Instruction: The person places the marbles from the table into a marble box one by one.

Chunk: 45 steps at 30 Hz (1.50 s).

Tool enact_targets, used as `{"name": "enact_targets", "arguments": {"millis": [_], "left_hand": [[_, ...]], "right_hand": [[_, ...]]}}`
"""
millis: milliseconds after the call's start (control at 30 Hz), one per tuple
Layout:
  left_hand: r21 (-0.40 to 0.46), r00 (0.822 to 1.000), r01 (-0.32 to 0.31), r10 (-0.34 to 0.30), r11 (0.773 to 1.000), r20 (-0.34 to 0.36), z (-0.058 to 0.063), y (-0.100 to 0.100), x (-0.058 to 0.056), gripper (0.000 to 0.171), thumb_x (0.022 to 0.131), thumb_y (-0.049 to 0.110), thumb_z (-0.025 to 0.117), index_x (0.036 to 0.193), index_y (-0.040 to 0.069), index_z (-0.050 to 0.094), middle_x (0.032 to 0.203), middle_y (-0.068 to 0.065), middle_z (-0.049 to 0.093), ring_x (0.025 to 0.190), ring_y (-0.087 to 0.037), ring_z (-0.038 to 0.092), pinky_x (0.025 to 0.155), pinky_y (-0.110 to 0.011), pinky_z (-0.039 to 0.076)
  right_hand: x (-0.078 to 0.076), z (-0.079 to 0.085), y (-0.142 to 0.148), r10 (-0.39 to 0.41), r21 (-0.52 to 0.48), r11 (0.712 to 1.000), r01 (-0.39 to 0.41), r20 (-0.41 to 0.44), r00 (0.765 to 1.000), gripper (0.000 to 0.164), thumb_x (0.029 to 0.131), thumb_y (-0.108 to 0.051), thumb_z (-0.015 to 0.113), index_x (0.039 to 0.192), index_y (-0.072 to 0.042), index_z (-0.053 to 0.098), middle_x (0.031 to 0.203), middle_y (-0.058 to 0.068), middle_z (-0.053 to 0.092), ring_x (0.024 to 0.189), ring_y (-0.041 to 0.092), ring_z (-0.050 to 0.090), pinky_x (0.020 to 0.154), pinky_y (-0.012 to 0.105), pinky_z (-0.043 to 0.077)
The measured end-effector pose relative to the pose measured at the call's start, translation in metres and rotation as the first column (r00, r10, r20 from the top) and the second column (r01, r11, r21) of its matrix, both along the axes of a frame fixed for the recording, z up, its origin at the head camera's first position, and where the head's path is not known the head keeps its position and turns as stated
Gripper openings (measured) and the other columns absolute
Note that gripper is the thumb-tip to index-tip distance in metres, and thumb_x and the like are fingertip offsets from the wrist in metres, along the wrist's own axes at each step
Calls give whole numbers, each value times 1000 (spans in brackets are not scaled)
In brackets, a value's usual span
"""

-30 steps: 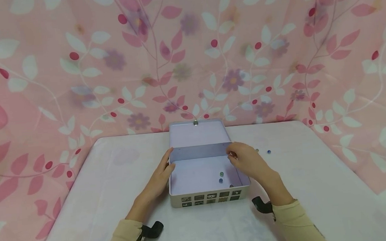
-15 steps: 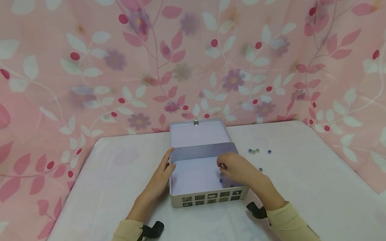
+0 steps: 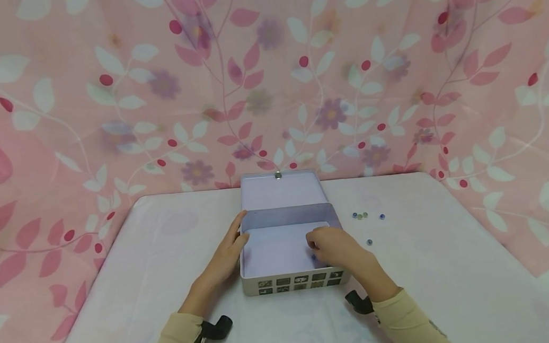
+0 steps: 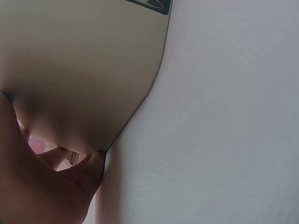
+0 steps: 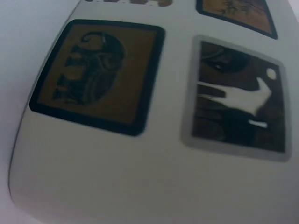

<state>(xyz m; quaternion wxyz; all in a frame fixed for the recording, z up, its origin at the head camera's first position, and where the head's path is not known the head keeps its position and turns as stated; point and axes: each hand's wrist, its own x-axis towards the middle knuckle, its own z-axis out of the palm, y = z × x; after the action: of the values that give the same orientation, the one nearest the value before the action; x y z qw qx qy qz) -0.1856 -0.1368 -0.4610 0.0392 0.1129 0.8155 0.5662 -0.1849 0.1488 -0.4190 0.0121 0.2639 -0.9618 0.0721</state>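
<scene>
An open tin box, pale inside with printed pictures on its front, stands on the white-covered table. My left hand rests on its left side with extended fingers, thumb at the rim; the left wrist view has the fingers against the outer wall. Over the box's right part, my right hand reaches in with bent fingers, tips pointing down. A blue marble shows just beside these fingers inside the box. The hand's underside is hidden, so I cannot tell whether it pinches a marble.
The lid leans back behind the box. On the table to the right lie several glass marbles: a blue one, a group with a green marble, and a single marble nearer. Floral cloth hangs behind the table.
My right hand has moved from the box's right rim leftward and down into it, now covering the green marble seen inside earlier. The left hand and box have stayed put.
</scene>
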Motion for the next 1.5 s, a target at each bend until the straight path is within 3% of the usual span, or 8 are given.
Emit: {"name": "enact_targets", "arguments": {"millis": [200, 467, 700, 833, 1067, 1233, 1500], "left_hand": [[-9, 999, 12, -12, 1000, 31, 5, 1, 1, 58, 107, 33, 37, 159, 39, 11, 168, 9, 8, 154, -37, 15, 121, -62, 14], [-28, 998, 44, -43, 999, 53, 33, 3, 16, 60, 107, 27, 37, 161, 27, 9, 169, -1, 7, 154, -38, 15, 121, -61, 17], [-13, 998, 44, -43, 999, 54, 36, 4, 17, 60, 108, 26, 37, 161, 27, 10, 169, 0, 7, 154, -38, 16, 122, -60, 17], [-6, 997, 42, -41, 999, 58, 36, 5, 16, 60, 108, 26, 37, 161, 27, 11, 169, 1, 7, 154, -37, 16, 122, -60, 17], [-17, 1000, -3, 3, 1000, 1, 2, 1, 0, 58, 106, 35, 38, 158, 40, 13, 168, 8, 11, 153, -38, 18, 120, -64, 17], [-26, 1000, -7, 7, 1000, 0, 3, 0, -1, 59, 106, 35, 39, 159, 39, 13, 168, 7, 10, 153, -38, 18, 120, -63, 18], [-31, 1000, -4, 4, 1000, 6, 1, 1, -2, 58, 106, 35, 37, 159, 40, 12, 168, 9, 9, 153, -38, 19, 120, -63, 19]], "right_hand": [[0, -3, -1, -36, 47, 998, 37, -17, 999, 17, 89, -11, 69, 74, -16, 62, 71, -4, 61, 61, 12, 46, 59, 32, 44], [-1, -2, -3, -49, 52, 998, 48, 30, 998, 16, 88, -11, 69, 74, -17, 63, 71, -6, 61, 62, 11, 47, 59, 30, 43], [-1, -1, -3, -60, 53, 997, 58, 43, 997, 12, 89, -10, 66, 78, -16, 67, 75, -4, 65, 64, 11, 48, 61, 32, 46], [-2, -1, -3, -61, 46, 997, 59, 51, 997, 11, 90, -10, 66, 82, -15, 69, 78, -4, 67, 65, 11, 49, 63, 32, 48], [-2, 3, -2, -40, -17, 999, 41, 84, 996, 7, 90, -8, 66, 87, -13, 70, 82, -2, 69, 68, 10, 52, 67, 31, 50], [-3, 13, 4, -18, -104, 994, 29, 99, 995, 8, 90, -7, 65, 94, -11, 70, 85, -3, 67, 72, 10, 53, 69, 31, 49], [-6, 27, 24, -31, -223, 974, 29, -9, 999, 14, 93, -6, 60, 97, -10, 73, 91, 0, 71, 81, 13, 59, 79, 35, 55]]}}
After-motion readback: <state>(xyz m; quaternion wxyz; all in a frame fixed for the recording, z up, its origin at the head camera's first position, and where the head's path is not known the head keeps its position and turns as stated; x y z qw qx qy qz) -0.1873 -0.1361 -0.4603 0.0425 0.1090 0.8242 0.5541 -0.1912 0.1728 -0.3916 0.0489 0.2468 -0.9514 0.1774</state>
